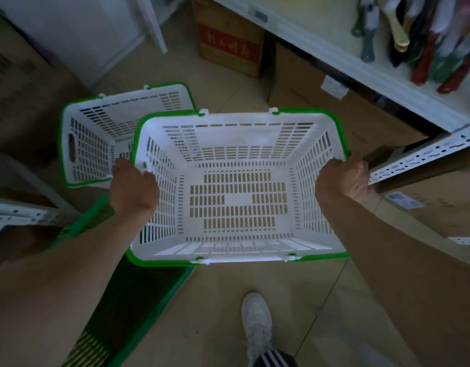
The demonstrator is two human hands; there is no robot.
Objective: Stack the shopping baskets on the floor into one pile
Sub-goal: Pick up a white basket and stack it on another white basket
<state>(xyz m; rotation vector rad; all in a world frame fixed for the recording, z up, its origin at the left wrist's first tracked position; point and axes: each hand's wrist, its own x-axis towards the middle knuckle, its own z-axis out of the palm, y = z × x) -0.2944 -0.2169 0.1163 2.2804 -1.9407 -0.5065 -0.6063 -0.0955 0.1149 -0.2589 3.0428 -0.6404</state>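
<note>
So the white basket [239, 186] with the green rim fills most of the view, held up off the tile floor [223, 300], level and open side up. Both bare forearms reach forward from the bottom corners, elbows spread wide. Left hand [134, 188] is clamped over the left short rim, knuckles up, fingers wrapped down the outside — right hand [343, 178] does the same on the right short rim. Behind and to the left, a second white basket [96, 133] sits on the floor, its near corner hidden behind the held one. A green basket [138, 287] lies lower left, partly under the left arm. One white sneaker [257, 324] shows below — well apart from the baskets.
</note>
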